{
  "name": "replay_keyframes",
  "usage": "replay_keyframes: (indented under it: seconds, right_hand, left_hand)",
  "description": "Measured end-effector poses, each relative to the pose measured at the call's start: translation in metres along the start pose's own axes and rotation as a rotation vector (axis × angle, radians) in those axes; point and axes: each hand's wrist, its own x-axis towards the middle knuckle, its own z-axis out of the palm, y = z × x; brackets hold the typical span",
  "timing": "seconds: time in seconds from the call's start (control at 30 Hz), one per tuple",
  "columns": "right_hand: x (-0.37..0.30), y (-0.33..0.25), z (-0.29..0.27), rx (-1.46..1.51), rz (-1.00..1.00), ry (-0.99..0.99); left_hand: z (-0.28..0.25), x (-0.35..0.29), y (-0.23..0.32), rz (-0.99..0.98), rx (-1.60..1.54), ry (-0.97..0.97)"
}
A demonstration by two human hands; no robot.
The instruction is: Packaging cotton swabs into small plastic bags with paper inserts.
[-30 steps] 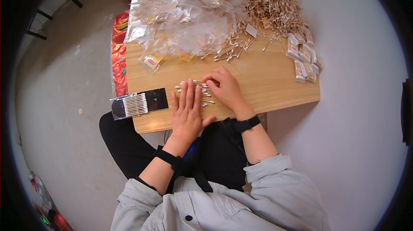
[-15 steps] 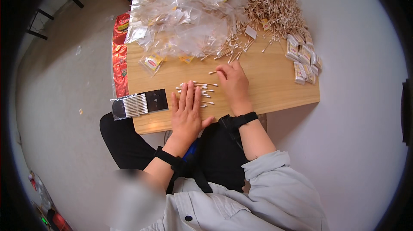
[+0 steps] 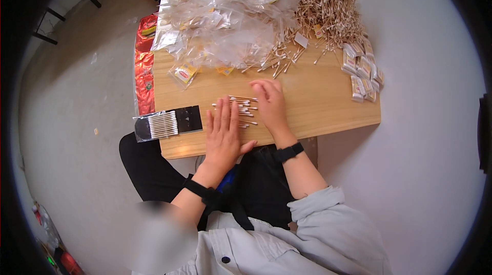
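My left hand (image 3: 222, 129) lies flat with its fingers stretched out, pressing on a small layer of cotton swabs (image 3: 247, 111) on the table. The swabs' white tips stick out on both sides of the fingers, mostly to the right. Just right of them, my right hand (image 3: 270, 107) is closed, its fingers curled in; whatever they may hold is hidden. To the left of my left hand, a black strip (image 3: 190, 118) at the table edge carries a clear bag holding a neat row of cotton swabs (image 3: 163, 124).
Clear plastic bags (image 3: 220, 19) cover the far left of the wooden table (image 3: 328, 96). Behind, on the right, rises a large heap of loose cotton swabs (image 3: 330, 6). Filled small packs (image 3: 361, 70) stack at the right edge. A red package (image 3: 145, 70) hangs along the left edge.
My right hand has drawn slightly left and nearer, its fingers curling further. The swab tip that showed at its fingertips is out of sight. My left hand stays nearly in place.
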Motion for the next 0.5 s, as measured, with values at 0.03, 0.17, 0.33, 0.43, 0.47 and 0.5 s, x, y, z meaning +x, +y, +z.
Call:
replay_keyframes:
  seconds: [0.03,0.17,0.33,0.43,0.47,0.5]
  right_hand:
    - [-0.004,0.004,-0.001,-0.004,0.002,-0.001]
    - [-0.027,0.013,0.003,0.455,0.159,0.277]
    - [-0.032,0.007,0.016,0.588,0.15,0.365]
    - [-0.035,0.003,0.018,0.448,0.107,0.191]
    - [-0.037,0.001,0.018,0.4,0.083,0.123]
    - [-0.037,-0.002,0.018,0.351,0.058,0.057]
  left_hand:
    - [-0.003,0.0,-0.001,-0.013,-0.024,0.038]
    - [-0.019,0.021,-0.013,-0.046,-0.074,0.045]
    - [-0.028,0.037,-0.024,0.155,-0.092,-0.131]
    - [-0.032,0.028,-0.023,0.167,-0.107,-0.182]
    - [-0.033,0.022,-0.021,0.15,-0.116,-0.177]
    - [-0.034,0.018,-0.02,0.149,-0.118,-0.178]
